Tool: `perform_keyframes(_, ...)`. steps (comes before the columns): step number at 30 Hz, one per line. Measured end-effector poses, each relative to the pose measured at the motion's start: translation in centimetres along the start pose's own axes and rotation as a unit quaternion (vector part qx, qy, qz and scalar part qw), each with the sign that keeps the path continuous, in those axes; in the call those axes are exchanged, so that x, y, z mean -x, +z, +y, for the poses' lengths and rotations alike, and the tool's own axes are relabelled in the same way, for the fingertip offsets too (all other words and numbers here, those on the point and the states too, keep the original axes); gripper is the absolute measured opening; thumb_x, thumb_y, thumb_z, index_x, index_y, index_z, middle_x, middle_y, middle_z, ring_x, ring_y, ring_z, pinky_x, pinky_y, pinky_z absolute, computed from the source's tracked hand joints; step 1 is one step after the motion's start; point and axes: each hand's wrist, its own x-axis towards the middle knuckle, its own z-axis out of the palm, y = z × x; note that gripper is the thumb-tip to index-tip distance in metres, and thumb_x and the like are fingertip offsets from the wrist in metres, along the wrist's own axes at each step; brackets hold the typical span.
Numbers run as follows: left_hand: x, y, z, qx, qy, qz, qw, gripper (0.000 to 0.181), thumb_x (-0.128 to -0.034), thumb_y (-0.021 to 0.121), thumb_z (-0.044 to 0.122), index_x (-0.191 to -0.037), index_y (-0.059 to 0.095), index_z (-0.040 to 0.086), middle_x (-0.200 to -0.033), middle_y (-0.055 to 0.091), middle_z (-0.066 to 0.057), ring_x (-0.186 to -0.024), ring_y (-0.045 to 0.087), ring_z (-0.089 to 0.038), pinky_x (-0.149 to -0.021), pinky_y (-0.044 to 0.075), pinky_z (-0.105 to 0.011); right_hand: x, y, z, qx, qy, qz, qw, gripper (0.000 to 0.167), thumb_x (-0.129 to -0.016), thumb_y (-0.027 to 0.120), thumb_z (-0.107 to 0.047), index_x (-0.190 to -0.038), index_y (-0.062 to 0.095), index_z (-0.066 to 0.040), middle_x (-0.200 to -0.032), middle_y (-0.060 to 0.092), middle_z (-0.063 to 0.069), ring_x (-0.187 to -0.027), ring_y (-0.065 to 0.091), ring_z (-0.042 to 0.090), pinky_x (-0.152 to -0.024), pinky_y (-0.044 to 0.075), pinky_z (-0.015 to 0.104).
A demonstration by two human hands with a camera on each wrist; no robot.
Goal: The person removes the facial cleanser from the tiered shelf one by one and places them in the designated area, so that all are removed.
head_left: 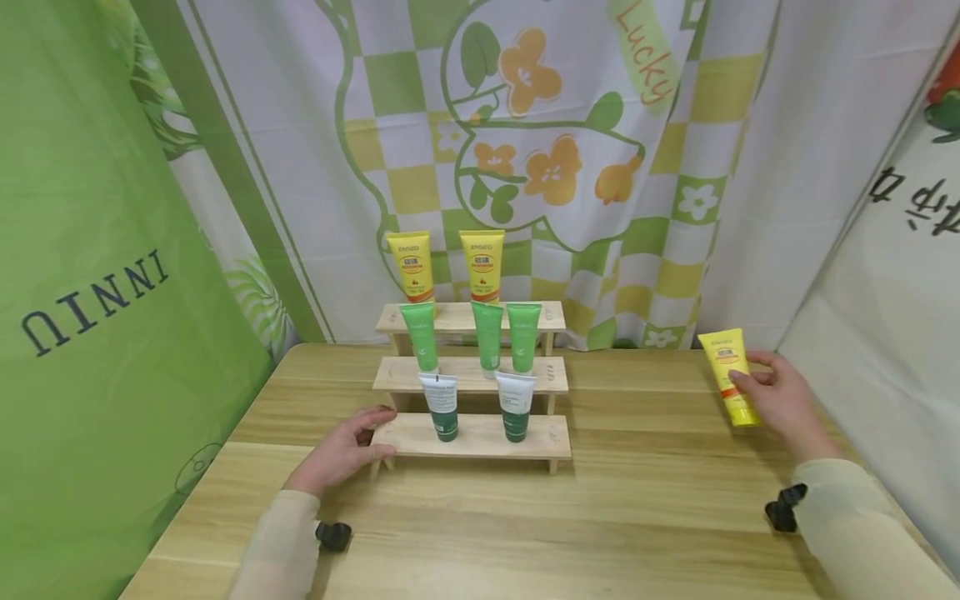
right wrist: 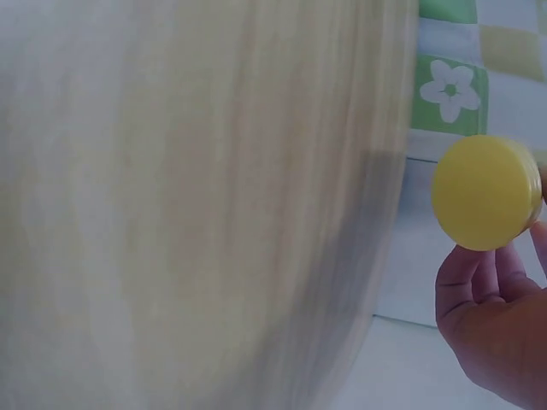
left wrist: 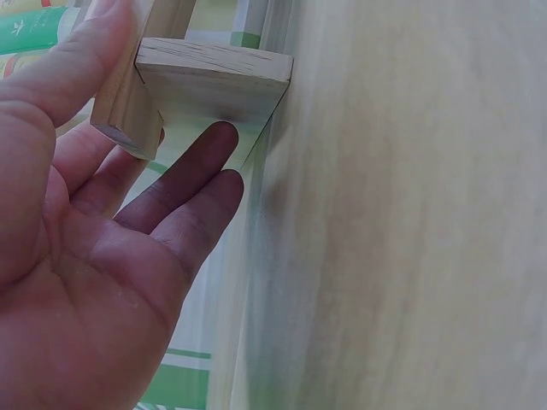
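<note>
Pale fabric curtain point(head_left: 412, 187) with green and yellow checks, orange flowers and the word "Lucky" hangs behind a pale wood-grain table point(head_left: 645, 508); a green cloth point(head_left: 90, 208) with dark lettering covers the left side, a white cloth point(head_left: 877, 292) with dark characters the right. On the table, left of centre, a three-step display stand of pale wood point(head_left: 480, 432) carries tubes standing on their caps. Two yellow tubes with orange bands point(head_left: 482, 258) are on the top step, apart from each other. Three slim light-green tubes point(head_left: 487, 333) are on the middle step, one towards the left end and two side by side towards the right. Two small white and dark-green tubes point(head_left: 515, 400) stand apart on the lowest step. The left hand point(head_left: 343, 450) holds the left end of that lowest step, thumb and fingers on different sides of the wood, while two fingers point(left wrist: 205, 171) reach out fairly straight near the leg beneath it. The right hand point(head_left: 783, 406), well to the right of the stand, grasps another yellow tube point(head_left: 726, 367) between thumb and fingers above the table, tilted, with its flat round yellow cap point(right wrist: 483, 192) downward. Small black devices point(head_left: 333, 536) sit at both light-coloured sleeves point(head_left: 281, 542)
</note>
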Motion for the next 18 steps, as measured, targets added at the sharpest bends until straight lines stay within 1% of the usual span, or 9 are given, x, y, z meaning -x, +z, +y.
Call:
perform_keyframes(2, 0.0, 0.0, 0.0, -0.002, -0.001, 0.000, 1.0000, 0.068, -0.0832, 0.077, 0.040, -0.141, 0.054, 0.012, -0.153, 0.035, -0.016, -0.131, 0.045, -0.034, -0.105, 0.038, -0.048, 0.0, 0.0, 0.5, 0.011, -0.013, 0.004, 0.9999, 0.062, -0.100, 0.056, -0.036, -0.142, 0.040, 0.007, -0.122, 0.053, 0.040, -0.100, 0.058, 0.042, -0.057, 0.047, 0.022)
perform_keyframes(4, -0.1, 0.0, -0.1, -0.001, -0.002, 0.001, 1.0000, 0.067, -0.0828, 0.078, 0.040, -0.140, 0.055, 0.014, -0.153, 0.036, -0.015, -0.130, 0.047, -0.033, -0.104, 0.039, -0.047, 0.0, 0.1, 0.8, 0.017, -0.020, 0.004, 0.9997, 0.059, -0.100, 0.056, -0.035, -0.140, 0.043, 0.006, -0.122, 0.053, 0.039, -0.102, 0.057, 0.042, -0.057, 0.047, 0.022)
perform_keyframes(8, -0.2, 0.0, -0.6, 0.003, 0.004, 0.002, 1.0000, 0.066, -0.0829, 0.078, 0.040, -0.139, 0.056, 0.014, -0.153, 0.037, -0.014, -0.126, 0.051, -0.031, -0.102, 0.041, -0.046, -0.1, 0.2, 1.4, 0.024, -0.006, -0.004, 0.9997, 0.060, -0.100, 0.056, -0.035, -0.139, 0.045, 0.008, -0.125, 0.051, 0.040, -0.105, 0.056, 0.046, -0.059, 0.046, 0.022)
perform_keyframes(11, -0.3, 0.0, -0.8, 0.002, 0.006, 0.002, 1.0000, 0.065, -0.0829, 0.078, 0.040, -0.139, 0.057, 0.015, -0.153, 0.037, -0.013, -0.127, 0.050, -0.031, -0.102, 0.041, -0.045, 0.0, 0.2, 1.6, 0.032, 0.012, -0.013, 0.9993, 0.062, -0.100, 0.054, -0.037, -0.140, 0.043, 0.010, -0.126, 0.048, 0.041, -0.108, 0.054, 0.050, -0.064, 0.045, 0.026)
perform_keyframes(15, -0.3, 0.0, -0.7, -0.006, 0.010, 0.002, 0.9999, 0.065, -0.0830, 0.077, 0.040, -0.139, 0.056, 0.015, -0.152, 0.038, -0.013, -0.131, 0.046, -0.032, -0.105, 0.038, -0.046, 0.1, 0.1, 1.9, 0.041, 0.033, -0.029, 0.9982, 0.066, -0.101, 0.051, -0.040, -0.141, 0.039, 0.011, -0.127, 0.046, 0.043, -0.110, 0.051, 0.053, -0.072, 0.048, 0.040)
perform_keyframes(18, -0.2, 0.0, -0.5, -0.009, 0.010, 0.002, 0.9999, 0.066, -0.0829, 0.077, 0.042, -0.139, 0.056, 0.015, -0.153, 0.038, -0.014, -0.132, 0.045, -0.033, -0.105, 0.038, -0.047, 0.1, -0.1, 2.1, 0.041, 0.042, -0.039, 0.9976, 0.067, -0.101, 0.050, -0.041, -0.142, 0.037, 0.011, -0.129, 0.044, 0.044, -0.112, 0.050, 0.054, -0.076, 0.047, 0.046)
